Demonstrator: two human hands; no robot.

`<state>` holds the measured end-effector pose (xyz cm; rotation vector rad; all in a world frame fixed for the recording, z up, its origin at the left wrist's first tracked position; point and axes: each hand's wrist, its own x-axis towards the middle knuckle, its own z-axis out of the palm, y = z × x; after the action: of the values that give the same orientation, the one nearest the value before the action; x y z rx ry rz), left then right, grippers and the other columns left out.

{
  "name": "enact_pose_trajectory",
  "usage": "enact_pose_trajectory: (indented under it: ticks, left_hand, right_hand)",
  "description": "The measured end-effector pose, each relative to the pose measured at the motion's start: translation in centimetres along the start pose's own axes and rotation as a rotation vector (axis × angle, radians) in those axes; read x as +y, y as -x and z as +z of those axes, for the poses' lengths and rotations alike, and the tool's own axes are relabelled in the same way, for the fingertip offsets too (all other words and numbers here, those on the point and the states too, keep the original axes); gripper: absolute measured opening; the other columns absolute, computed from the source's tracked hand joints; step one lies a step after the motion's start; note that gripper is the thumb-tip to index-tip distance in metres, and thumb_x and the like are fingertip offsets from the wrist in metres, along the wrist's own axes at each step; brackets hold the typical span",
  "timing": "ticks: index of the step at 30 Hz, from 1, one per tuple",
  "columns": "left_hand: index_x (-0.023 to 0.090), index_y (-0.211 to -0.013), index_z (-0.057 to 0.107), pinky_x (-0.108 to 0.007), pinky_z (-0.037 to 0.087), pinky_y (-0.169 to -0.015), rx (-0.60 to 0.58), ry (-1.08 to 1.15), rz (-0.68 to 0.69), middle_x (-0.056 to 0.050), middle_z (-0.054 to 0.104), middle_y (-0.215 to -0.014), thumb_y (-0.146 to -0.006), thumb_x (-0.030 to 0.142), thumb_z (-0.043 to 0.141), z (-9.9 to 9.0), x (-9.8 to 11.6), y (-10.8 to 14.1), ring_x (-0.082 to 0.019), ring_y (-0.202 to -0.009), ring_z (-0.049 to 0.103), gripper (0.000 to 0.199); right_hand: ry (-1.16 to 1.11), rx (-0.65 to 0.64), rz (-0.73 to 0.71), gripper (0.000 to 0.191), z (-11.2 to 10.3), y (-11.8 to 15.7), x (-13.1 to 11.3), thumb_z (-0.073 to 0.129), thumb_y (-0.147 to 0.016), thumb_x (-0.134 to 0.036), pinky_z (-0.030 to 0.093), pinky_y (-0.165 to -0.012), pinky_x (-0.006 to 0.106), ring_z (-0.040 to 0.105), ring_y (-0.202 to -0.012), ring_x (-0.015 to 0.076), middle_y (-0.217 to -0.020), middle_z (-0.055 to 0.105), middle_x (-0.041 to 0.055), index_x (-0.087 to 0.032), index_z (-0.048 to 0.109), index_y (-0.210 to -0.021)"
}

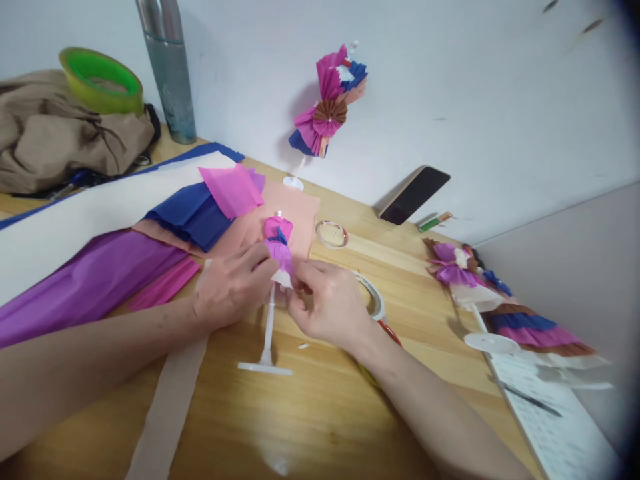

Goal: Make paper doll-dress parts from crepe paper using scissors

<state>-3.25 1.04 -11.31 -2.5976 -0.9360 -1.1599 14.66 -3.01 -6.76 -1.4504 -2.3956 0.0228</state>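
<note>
A miniature dress form [279, 233] wears a pink crepe paper top, a dark blue band and a purple paper skirt [280, 255]. White shows under the skirt, and a white stand [269, 327] with a flat base holds it upright. From the left, my left hand [234, 283] pinches the skirt's edge, fingers bent. On the other side, my right hand [327, 300] has thumb and index finger closed at the skirt's lower edge. Its fingertips partly hide what they grip. Behind the form lie peach paper [295, 200], a pink piece [233, 190] and folded blue paper [195, 217].
White paper [115, 197] and purple paper [95, 277] spread leftward. A finished paper-dressed form [323, 120] stands by the wall, others at right. A tape roll [374, 297] sits behind my right wrist. A phone [415, 195], bottle [173, 80] and green tape roll [103, 80] are at the back.
</note>
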Motion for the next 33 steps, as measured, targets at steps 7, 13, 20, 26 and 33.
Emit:
enact_pose_trajectory:
  ticks: [7,13,20,26,33]
  left_hand:
    - [0.017,-0.082,0.061,-0.026,0.049,-0.057,0.035,-0.060,0.049,-0.004,0.067,-0.076,-0.082,0.012,0.052,-0.2,0.2,-0.1,-0.016,-0.069,0.064,0.011]
    - [0.015,-0.105,0.060,-0.025,0.052,-0.063,0.083,-0.080,0.088,-0.006,0.072,-0.094,-0.082,0.010,0.053,-0.2,0.2,-0.2,-0.018,-0.084,0.068,0.025]
    - [0.019,-0.096,0.068,-0.022,0.051,-0.061,0.044,-0.127,0.062,-0.004,0.071,-0.085,-0.083,0.010,0.055,-0.4,0.2,0.2,-0.015,-0.074,0.066,0.020]
    - [0.016,-0.126,0.056,-0.025,0.050,-0.058,0.045,-0.215,0.097,-0.007,0.070,-0.094,-0.083,0.014,0.058,-0.9,0.3,0.5,-0.019,-0.079,0.066,0.043]
    - [0.020,-0.117,0.058,-0.034,0.054,-0.086,-0.058,-0.152,0.355,-0.012,0.062,-0.123,-0.082,0.006,0.057,-0.8,-0.5,-0.5,-0.024,-0.113,0.057,0.037]
  right_hand:
    - [0.159,-0.086,0.061,0.016,0.1,-0.1,-0.2,0.056,-0.080,-0.030,0.029,-0.057,0.030,0.057,-0.066,0.0192,-0.076,0.067,0.0062,-0.016,0.063,-0.082]
    - [0.132,-0.157,0.091,0.019,-0.4,-0.2,-0.6,0.053,-0.083,-0.031,0.026,-0.054,0.029,0.058,-0.063,0.0169,-0.078,0.067,0.0055,-0.016,0.064,-0.081]
    - [0.138,-0.315,0.053,0.024,-2.4,-0.1,0.3,0.055,-0.085,-0.037,0.021,-0.049,0.029,0.058,-0.055,0.0171,-0.068,0.067,0.0057,-0.017,0.065,-0.075]
    - [0.241,-0.477,0.067,0.025,-5.1,0.5,1.8,0.058,-0.084,-0.031,0.023,-0.050,0.030,0.058,-0.053,0.0194,-0.064,0.067,0.0094,-0.016,0.068,-0.066]
    - [0.205,-0.463,0.184,0.021,-8.8,0.7,2.2,0.061,-0.083,-0.031,0.027,-0.051,0.028,0.059,-0.059,0.0190,-0.068,0.069,0.0078,-0.017,0.069,-0.070]
